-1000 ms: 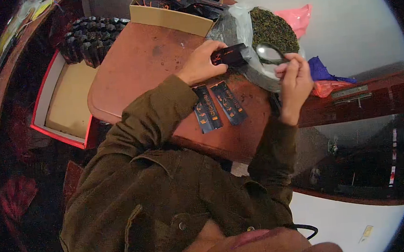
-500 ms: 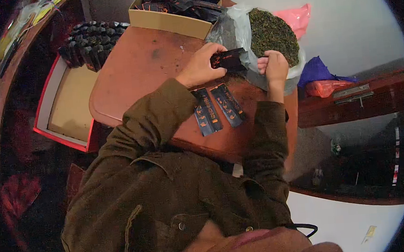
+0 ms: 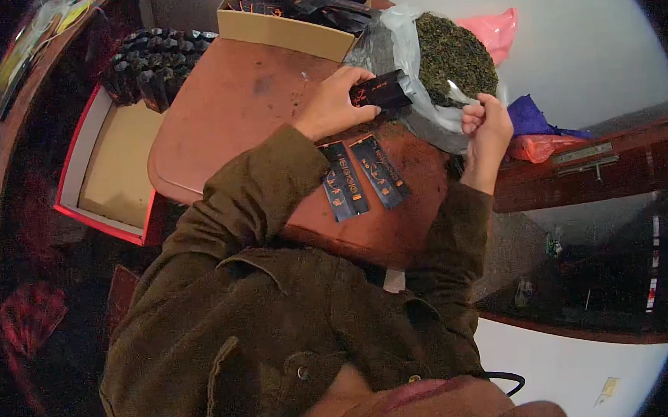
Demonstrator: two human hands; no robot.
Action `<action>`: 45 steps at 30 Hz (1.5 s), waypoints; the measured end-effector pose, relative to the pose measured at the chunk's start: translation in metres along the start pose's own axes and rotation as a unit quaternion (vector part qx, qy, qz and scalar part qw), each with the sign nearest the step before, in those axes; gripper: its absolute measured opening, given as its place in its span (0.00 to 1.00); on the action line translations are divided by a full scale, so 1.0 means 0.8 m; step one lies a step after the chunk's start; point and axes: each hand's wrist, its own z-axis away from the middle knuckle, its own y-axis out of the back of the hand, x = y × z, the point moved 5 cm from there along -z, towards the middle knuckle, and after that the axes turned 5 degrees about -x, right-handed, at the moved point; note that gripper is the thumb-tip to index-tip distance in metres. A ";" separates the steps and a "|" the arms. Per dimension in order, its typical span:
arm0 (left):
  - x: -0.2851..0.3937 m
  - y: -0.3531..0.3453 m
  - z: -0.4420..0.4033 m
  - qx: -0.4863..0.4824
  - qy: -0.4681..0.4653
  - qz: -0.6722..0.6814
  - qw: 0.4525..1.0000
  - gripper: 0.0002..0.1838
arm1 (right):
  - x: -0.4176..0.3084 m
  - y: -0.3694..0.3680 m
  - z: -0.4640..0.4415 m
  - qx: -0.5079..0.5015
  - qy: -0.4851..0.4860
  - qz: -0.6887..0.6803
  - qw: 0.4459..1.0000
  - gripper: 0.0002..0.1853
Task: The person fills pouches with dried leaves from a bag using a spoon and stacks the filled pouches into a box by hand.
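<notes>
Black pouch point(image 3: 380, 92) held in left hand point(image 3: 336, 106), spoon point(image 3: 458, 93) pinched in right hand point(image 3: 488, 130), smudged reddish-brown table point(image 3: 223, 115), pale wall point(image 3: 570, 37) beyond

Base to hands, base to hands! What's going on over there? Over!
Left hand: holding black packet. Right hand: gripping spoon at dark green leafy heap. Plastic bag's rim between packet and spoon. Over.

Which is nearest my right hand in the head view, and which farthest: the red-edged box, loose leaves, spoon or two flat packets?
From the right hand:
1. Spoon: held in its fingers.
2. Loose leaves: in the bag, just beyond the hand.
3. Two flat packets: on the table, to its left.
4. Red-edged box: far left, past the table's edge.
</notes>
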 end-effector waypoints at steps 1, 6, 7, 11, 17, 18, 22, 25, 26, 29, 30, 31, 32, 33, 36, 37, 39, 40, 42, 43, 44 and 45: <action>0.000 0.000 0.000 -0.002 0.002 -0.002 1.000 0.26 | -0.008 -0.003 0.006 -0.010 0.006 0.001 1.000 0.12; -0.002 -0.002 -0.001 -0.029 0.017 -0.003 0.999 0.28 | -0.047 -0.038 0.044 -0.048 0.007 0.071 0.996 0.12; -0.005 -0.003 -0.001 -0.028 0.015 -0.002 0.999 0.28 | -0.046 -0.046 0.048 -0.069 0.023 0.096 0.993 0.12; 0.001 -0.001 0.000 -0.005 -0.007 0.018 1.000 0.26 | -0.043 -0.091 0.080 -0.144 0.159 0.255 0.943 0.11; -0.003 -0.003 0.000 -0.004 0.031 0.101 0.994 0.26 | -0.051 -0.112 0.117 -0.101 0.393 0.473 0.782 0.10; -0.013 -0.008 -0.001 -0.035 0.032 0.076 0.996 0.29 | -0.045 -0.098 0.111 -0.092 0.312 0.374 0.869 0.11; -0.002 0.003 0.000 -0.035 0.021 0.109 0.993 0.30 | -0.024 -0.047 0.100 -0.044 0.170 0.196 0.965 0.15; -0.006 0.023 0.003 0.020 -0.011 0.097 0.995 0.30 | -0.014 -0.014 0.091 0.029 0.195 0.171 0.965 0.16; -0.008 0.031 0.005 0.031 -0.014 0.119 0.992 0.30 | -0.004 0.004 0.087 0.052 0.176 0.147 0.972 0.16; 0.009 0.079 0.024 0.059 0.024 0.232 0.971 0.30 | 0.016 0.046 0.081 0.089 0.149 0.111 0.979 0.17; 0.015 0.101 0.039 0.067 0.044 0.276 0.958 0.31 | 0.021 0.057 0.081 0.101 0.137 0.099 0.980 0.17; 0.011 0.125 0.051 0.080 0.047 0.248 0.964 0.32 | 0.025 0.066 0.081 0.114 0.134 0.088 0.980 0.18; 0.007 0.154 0.064 0.093 0.065 0.224 0.968 0.33 | 0.029 0.074 0.083 0.129 0.130 0.076 0.980 0.19; 0.004 0.184 0.079 0.106 0.083 0.201 0.970 0.34 | 0.033 0.080 0.084 0.144 0.126 0.065 0.979 0.20; -0.027 0.279 0.131 0.238 0.100 0.068 0.964 0.33 | 0.047 0.090 0.087 0.202 0.102 0.031 0.974 0.21; -0.036 0.306 0.150 0.303 0.112 0.068 0.944 0.33 | 0.050 0.089 0.086 0.197 0.096 0.022 0.975 0.21; -0.053 0.355 0.181 0.344 0.150 0.014 0.927 0.31 | 0.055 0.086 0.084 0.188 0.085 0.005 0.979 0.21; -0.081 0.376 0.199 0.363 0.152 -0.006 0.919 0.31 | 0.059 0.085 0.084 0.183 0.079 -0.004 0.980 0.21; -0.145 0.414 0.229 0.402 0.152 -0.045 0.902 0.30 | 0.074 0.101 0.074 0.153 0.079 -0.004 0.985 0.20; -0.164 0.422 0.238 0.412 0.169 -0.075 0.892 0.30 | 0.080 0.105 0.069 0.139 0.079 -0.003 0.987 0.19; -0.178 0.430 0.246 0.422 0.185 -0.105 0.881 0.30 | 0.076 0.096 0.072 0.144 0.083 0.004 0.986 0.20; -0.187 0.435 0.249 0.432 0.202 -0.135 0.868 0.30 | 0.069 0.083 0.079 0.149 0.088 0.012 0.985 0.20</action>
